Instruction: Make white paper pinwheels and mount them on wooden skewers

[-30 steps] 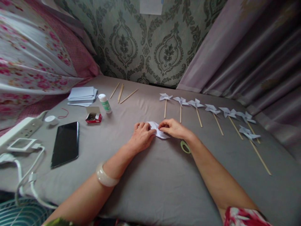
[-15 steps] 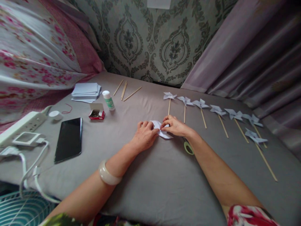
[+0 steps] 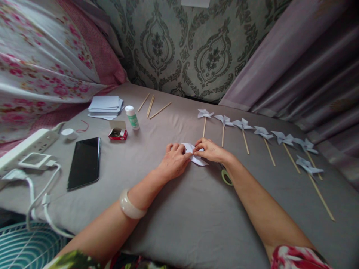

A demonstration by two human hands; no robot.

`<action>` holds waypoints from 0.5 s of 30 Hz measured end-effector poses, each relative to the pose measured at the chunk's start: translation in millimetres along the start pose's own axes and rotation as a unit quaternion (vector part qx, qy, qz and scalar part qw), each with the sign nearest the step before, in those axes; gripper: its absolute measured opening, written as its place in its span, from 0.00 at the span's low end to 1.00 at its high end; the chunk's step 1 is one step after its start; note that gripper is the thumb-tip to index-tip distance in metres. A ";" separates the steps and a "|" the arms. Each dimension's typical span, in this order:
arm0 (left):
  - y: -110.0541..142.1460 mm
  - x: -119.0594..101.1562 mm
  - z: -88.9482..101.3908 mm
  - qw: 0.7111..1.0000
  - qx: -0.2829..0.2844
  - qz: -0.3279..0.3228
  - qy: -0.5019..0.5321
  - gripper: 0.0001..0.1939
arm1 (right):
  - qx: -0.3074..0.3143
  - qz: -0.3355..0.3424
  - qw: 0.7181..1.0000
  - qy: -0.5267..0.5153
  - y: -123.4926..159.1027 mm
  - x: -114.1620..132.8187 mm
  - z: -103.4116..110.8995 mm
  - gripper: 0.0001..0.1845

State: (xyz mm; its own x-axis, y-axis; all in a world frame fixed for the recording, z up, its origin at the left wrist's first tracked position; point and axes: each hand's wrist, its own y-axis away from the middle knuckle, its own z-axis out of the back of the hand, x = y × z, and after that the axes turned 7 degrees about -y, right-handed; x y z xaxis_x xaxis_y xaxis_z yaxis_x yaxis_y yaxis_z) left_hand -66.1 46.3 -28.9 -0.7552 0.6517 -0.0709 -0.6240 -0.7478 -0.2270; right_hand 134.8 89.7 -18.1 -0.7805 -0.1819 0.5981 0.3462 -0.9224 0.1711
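Note:
A small white folded paper (image 3: 196,158) lies on the grey sheet (image 3: 182,213) in front of me. My left hand (image 3: 174,161) presses on its left part with curled fingers. My right hand (image 3: 209,150) pinches its upper right edge with the fingertips together. Green-handled scissors (image 3: 226,175) lie just under my right wrist, mostly hidden. To the right, several finished white paper pinwheels on wooden sticks (image 3: 244,130) lie in a row.
At the back left lie spare wooden sticks (image 3: 151,105), a glue bottle (image 3: 132,117), a stack of white paper (image 3: 105,106) and a small red open box (image 3: 117,132). A black phone (image 3: 85,162), a power strip (image 3: 28,145) and cables lie at the left.
The camera view shifted slightly, so everything sits a little more to the right and higher. My right fingertips have crept a little along the paper's edge; my left hand stays pressed on it.

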 end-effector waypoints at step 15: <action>1.0 1.2 -1.7 1.000 -0.006 0.006 0.023 0.18 | 0.014 -0.054 0.998 0.017 -4.5 5.7 -0.3 0.09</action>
State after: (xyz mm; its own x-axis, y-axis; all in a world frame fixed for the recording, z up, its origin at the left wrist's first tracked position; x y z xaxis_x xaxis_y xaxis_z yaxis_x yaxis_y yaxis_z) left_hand -67.2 46.6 -30.8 -0.7520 0.6485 -0.1178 -0.6130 -0.7538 -0.2367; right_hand 128.7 92.7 -15.8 -0.8314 -0.0947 0.5476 0.2736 -0.9274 0.2551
